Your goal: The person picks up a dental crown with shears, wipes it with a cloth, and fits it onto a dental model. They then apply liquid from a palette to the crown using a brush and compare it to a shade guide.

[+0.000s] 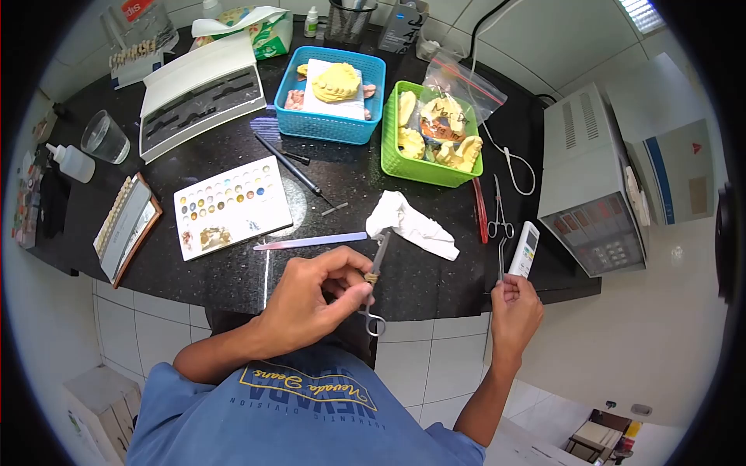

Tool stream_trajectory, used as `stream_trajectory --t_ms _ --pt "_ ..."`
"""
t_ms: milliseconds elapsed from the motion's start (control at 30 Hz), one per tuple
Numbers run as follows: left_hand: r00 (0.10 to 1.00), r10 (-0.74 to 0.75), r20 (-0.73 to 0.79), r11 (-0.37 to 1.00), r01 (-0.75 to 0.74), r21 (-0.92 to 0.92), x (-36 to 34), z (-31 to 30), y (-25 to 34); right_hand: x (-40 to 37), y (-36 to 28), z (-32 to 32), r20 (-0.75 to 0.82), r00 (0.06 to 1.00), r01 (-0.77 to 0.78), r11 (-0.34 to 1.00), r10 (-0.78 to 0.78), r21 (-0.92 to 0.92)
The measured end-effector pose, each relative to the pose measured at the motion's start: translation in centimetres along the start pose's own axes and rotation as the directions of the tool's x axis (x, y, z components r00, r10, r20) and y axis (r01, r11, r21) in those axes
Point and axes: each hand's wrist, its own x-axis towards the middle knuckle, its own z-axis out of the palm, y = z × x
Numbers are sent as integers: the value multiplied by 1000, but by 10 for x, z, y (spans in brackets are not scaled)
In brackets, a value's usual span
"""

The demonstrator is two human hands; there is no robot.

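My left hand [315, 299] is closed around a hemostat [381, 256], its jaws pointing away from me and its finger rings hanging below my fingers. A tan band-like wrap [371, 277] sits around the hemostat's middle, at my fingertips. The jaw tips overlap the near end of a crumpled white tissue [412, 225] in this view. At the counter's front edge, my right hand [516, 314] pinches a slim metal instrument [502, 260] like tweezers. Beside it lie a white remote control [525, 250] and a pair of metal scissors-like forceps [499, 213].
A paint palette [233, 206] and a long flat file [311, 241] lie left. Behind stand a blue basket [326, 133] and a green basket [423, 172] holding dental casts. A grey boxy appliance [594, 186] borders the right; a water glass [106, 138] stands far left.
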Motion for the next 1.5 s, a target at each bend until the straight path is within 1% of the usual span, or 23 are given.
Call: stream_trajectory --t_ms 167,433,467,500,533,567,633,700,833,867,933,967,1000,1067,1100,1200,1233,1300,1333,1367,1400,1433,1500 --pt "998 -7 57 999 10 -47 2 1 7 -1 0 3 87 996 30 999 -27 -34" --pt "999 23 33 997 -20 -79 -4 -2 0 2 -2 1 207 975 113 981 -80 -154" --pt "1000 12 28 997 -10 -71 -5 -3 0 4 -4 -1 206 975 120 981 -87 -151" --pt "1000 15 19 997 -14 -70 -6 -5 -1 8 -8 -4 125 980 173 974 -155 -147" --pt "1000 -25 0 991 24 -135 -7 -5 -5 11 -14 -9 44 974 227 963 -223 -145" --pt "998 -67 -16 977 63 -202 -9 -6 -8 17 -24 -14 47 972 236 962 -231 -140" --pt "996 -77 -41 962 64 -266 -10 -4 -13 36 -58 -20 -29 915 403 914 -403 35" --pt "998 -36 -58 959 18 -281 -9 -5 -14 63 -90 -14 -78 803 588 763 -591 268" --pt "989 -30 -142 972 -4 -233 -18 -6 -6 122 -144 16 -40 622 734 565 -782 377" --pt "989 -22 -149 973 -13 -230 -23 -8 -5 132 -153 27 -47 615 741 557 -787 377" --pt "979 -64 -194 956 5 -293 -32 -15 -5 145 -167 43 71 586 794 590 -807 146" --pt "977 -61 -204 956 -2 -294 -36 -18 -6 146 -171 47 69 578 801 581 -813 147" --pt "968 -49 -248 955 -27 -295 -40 -20 -7 147 -175 51 131 575 811 584 -808 42" --pt "953 -54 -298 948 -45 -315 -46 -24 -8 145 -183 55 181 588 808 583 -789 -87" --pt "949 -58 -310 946 -47 -319 -48 -27 -7 142 -184 57 185 577 816 573 -795 -82" --pt "951 -104 -292 954 13 -299 -51 -32 -6 138 -179 64 52 644 764 645 -763 4" --pt "957 -115 -266 933 12 -360 -49 -31 -5 136 -178 63 55 638 769 639 -768 3" --pt "963 -122 -240 906 10 -424 -44 -29 -4 134 -173 60 25 746 653 738 -665 169" --pt "954 -71 -290 915 -53 -399 -39 -26 -3 132 -168 59 29 743 656 736 -669 166" --pt "941 -20 -339 922 -113 -370 -34 -25 -2 130 -162 57 -8 783 595 746 -622 301" --pt "940 -23 -341 920 -113 -375 -31 -27 0 127 -156 56 -35 823 525 734 -568 432" --pt "948 2 -319 944 -106 -311 -28 -30 4 124 -152 52 -30 820 527 734 -571 429" --pt "955 17 -296 962 -97 -256 -22 -33 10 115 -144 40 29 882 334 667 -470 666"
